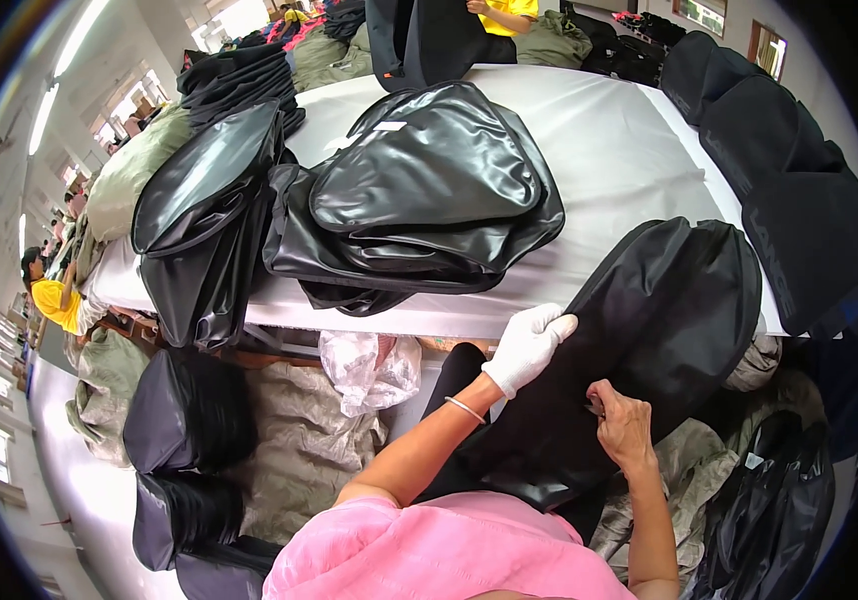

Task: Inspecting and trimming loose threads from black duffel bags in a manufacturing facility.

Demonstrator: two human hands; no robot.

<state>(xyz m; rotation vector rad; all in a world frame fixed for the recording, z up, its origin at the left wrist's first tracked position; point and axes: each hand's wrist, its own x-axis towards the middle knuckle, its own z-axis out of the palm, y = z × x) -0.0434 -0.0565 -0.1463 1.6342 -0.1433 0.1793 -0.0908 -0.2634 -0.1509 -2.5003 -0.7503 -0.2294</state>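
Observation:
A large black bag-like fabric piece (pixel 659 300) with a rounded end lies over the table edge and hangs down across my lap. My left hand (pixel 529 350), in a white glove with bare fingertips, is closed on its left edge, thumb on top. My bare right hand (pixel 621 425) is over the lower part of the same piece, its fingers curled together. Something small and greyish shows at its fingertips, too small to make out. Farther off, a pile of glossy black bag-like pieces (pixel 429 180) lies on the white table (pixel 619 140), with another glossy piece (pixel 209 180) leaning at its left.
Black bags (pixel 789 170) line the table's right side. Stacked black bundles (pixel 189 410) stand at lower left beside a beige sheet (pixel 309 430). Clear plastic (pixel 374 365) hangs under the table edge. One person in yellow (pixel 504 15) is across the table, another (pixel 54 300) at far left.

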